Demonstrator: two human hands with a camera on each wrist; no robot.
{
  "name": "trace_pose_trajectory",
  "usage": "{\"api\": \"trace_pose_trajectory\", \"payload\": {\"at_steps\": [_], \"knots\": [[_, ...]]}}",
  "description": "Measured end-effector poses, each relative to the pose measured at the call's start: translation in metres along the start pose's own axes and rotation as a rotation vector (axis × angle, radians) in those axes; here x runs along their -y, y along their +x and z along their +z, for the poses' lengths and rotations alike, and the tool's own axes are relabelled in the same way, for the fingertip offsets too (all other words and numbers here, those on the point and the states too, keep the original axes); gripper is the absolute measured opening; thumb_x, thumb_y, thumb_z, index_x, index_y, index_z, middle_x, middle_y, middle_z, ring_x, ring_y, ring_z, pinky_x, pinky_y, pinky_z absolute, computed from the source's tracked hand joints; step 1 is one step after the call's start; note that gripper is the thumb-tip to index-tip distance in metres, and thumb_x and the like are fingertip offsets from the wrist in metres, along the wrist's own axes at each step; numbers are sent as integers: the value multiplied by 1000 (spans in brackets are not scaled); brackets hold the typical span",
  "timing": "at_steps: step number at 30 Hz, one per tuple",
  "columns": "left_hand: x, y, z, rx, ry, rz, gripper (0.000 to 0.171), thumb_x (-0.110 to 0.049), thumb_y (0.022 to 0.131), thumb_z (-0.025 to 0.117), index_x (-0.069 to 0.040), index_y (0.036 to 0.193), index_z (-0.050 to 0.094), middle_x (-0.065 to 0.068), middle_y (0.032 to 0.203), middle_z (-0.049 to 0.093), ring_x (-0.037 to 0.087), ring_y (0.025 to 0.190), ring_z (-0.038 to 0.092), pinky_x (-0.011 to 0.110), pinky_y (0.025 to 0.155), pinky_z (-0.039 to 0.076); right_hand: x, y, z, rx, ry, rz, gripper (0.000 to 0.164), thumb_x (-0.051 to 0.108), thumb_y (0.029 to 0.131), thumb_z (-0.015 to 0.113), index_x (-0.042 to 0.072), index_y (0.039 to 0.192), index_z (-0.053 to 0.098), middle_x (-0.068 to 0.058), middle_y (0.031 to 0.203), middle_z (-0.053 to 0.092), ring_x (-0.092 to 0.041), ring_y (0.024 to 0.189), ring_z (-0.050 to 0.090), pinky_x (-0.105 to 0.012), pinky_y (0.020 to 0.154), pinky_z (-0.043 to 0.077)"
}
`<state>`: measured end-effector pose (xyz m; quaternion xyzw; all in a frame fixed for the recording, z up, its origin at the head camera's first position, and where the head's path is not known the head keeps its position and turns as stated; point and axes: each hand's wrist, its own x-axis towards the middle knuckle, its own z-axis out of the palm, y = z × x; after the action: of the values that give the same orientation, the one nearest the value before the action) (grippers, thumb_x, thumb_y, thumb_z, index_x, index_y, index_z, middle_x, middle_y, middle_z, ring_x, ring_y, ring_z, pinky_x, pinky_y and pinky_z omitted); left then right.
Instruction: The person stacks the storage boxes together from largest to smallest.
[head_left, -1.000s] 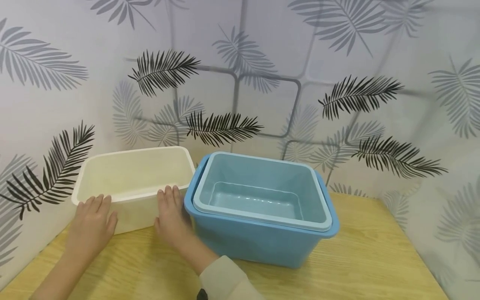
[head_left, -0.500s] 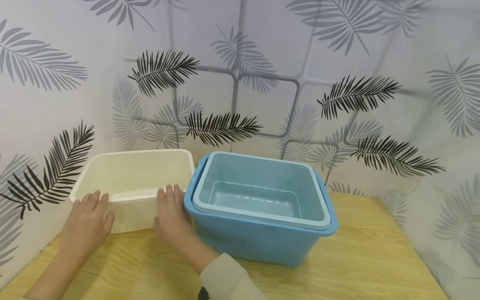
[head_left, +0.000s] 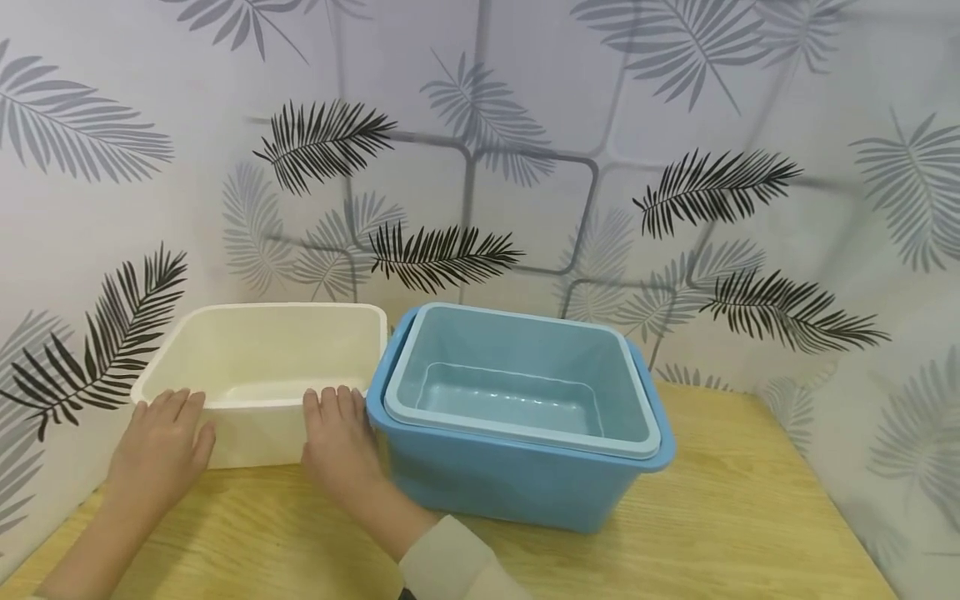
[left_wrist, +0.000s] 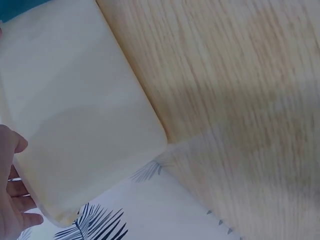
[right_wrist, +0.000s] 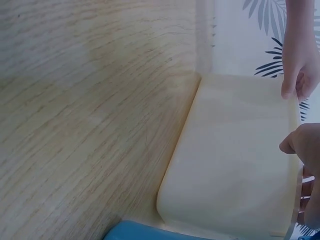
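Note:
A cream plastic bin (head_left: 258, 429), rectangular with a rounded rim, stands upright on the table at the left. My left hand (head_left: 157, 454) holds its front rim near the left corner, fingers over the edge and thumb against the outer wall. Toward the right end of that same rim, my right hand (head_left: 341, 450) grips in the same way. The right wrist view shows both thumbs on the bin's outer wall (right_wrist: 235, 150), with fingers behind the rim. Close beside the right hand is a blue bin (head_left: 510, 487) with a paler blue bin (head_left: 525, 379) nested in it.
The wooden table (head_left: 720, 517) narrows toward the back, where a leaf-patterned wall covering (head_left: 525, 108) rises behind the bins. The blue bin's left rim sits right at the cream bin's right end.
The cream bin has turned slightly, its left front corner shifting left and its back rim appearing lower. The left hand has moved left with it; the right hand's fingers sit slightly lower and farther left.

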<state>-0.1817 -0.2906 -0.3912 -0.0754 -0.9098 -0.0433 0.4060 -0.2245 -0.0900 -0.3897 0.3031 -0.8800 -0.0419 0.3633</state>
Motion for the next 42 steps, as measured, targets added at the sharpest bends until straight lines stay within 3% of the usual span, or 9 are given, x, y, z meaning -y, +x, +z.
{"api": "trace_pose_trajectory", "payload": {"at_steps": [2, 4, 7, 10, 13, 18, 24, 30, 42], "knots": [[2, 2, 1, -31, 17, 26, 41, -26, 87, 49, 12, 97, 56, 32, 93, 59, 46, 91, 53, 64, 88, 35, 0, 1, -1, -9, 4, 4, 43, 30, 76, 61, 13, 115, 51, 1, 97, 52, -16, 98, 46, -32, 96, 34], [6, 6, 3, -54, 20, 64, 59, -45, 93, 34, 10, 90, 56, 29, 86, 60, 44, 85, 55, 63, 86, 36, -1, 2, -1, 25, -11, 9, 47, 33, 78, 60, 12, 119, 50, 0, 104, 53, -17, 104, 45, -33, 99, 34], [14, 12, 6, -67, -12, 143, 80, -62, 90, 15, 6, 80, 55, 22, 74, 60, 39, 72, 56, 57, 77, 42, -4, 4, -1, 86, -57, 13, 55, 40, 81, 59, 10, 126, 47, -4, 117, 51, -19, 115, 44, -34, 103, 33], [23, 17, 7, -72, -46, 225, 74, -63, 88, 18, 0, 71, 53, 11, 63, 57, 30, 56, 53, 45, 60, 45, -6, 5, 0, 120, -111, 13, 56, 46, 83, 57, 12, 126, 47, -6, 125, 49, -22, 120, 42, -34, 104, 34], [31, 19, 7, -65, -55, 264, 62, -60, 87, 28, -6, 64, 49, 1, 54, 49, 21, 46, 46, 36, 46, 39, -7, 5, 1, 122, -131, 16, 50, 47, 83, 56, 14, 121, 48, -6, 125, 48, -22, 121, 41, -34, 104, 34], [37, 18, 7, -24, -45, 274, 52, -56, 85, 35, -12, 58, 39, -7, 49, 35, 12, 42, 35, 29, 42, 30, -7, 5, 3, 56, -113, 13, 37, 45, 82, 60, 17, 103, 51, 1, 103, 53, -16, 107, 46, -33, 101, 36], [40, 16, 6, 27, -30, 248, 48, -55, 82, 43, -14, 58, 36, -9, 48, 31, 9, 41, 28, 23, 40, 22, -9, 4, 4, -1, -90, -5, 22, 38, 85, 59, 19, 92, 51, 8, 80, 54, -10, 82, 49, -29, 91, 38], [42, 12, 8, -55, -38, 259, 56, -62, 84, 24, -14, 58, 37, -9, 46, 31, 7, 41, 25, 23, 39, 19, -9, 5, -2, 61, -72, -28, 15, 24, 81, 64, 20, 89, 52, 9, 78, 56, -9, 75, 51, -25, 73, 36], [39, 6, -1, -127, -36, 255, 60, -61, 84, 20, -12, 58, 40, -6, 47, 36, 15, 40, 32, 28, 39, 24, -1, 6, -19, 141, -92, 16, 17, 27, 77, 69, 20, 86, 57, 8, 78, 62, -7, 74, 55, -22, 74, 43]]}}
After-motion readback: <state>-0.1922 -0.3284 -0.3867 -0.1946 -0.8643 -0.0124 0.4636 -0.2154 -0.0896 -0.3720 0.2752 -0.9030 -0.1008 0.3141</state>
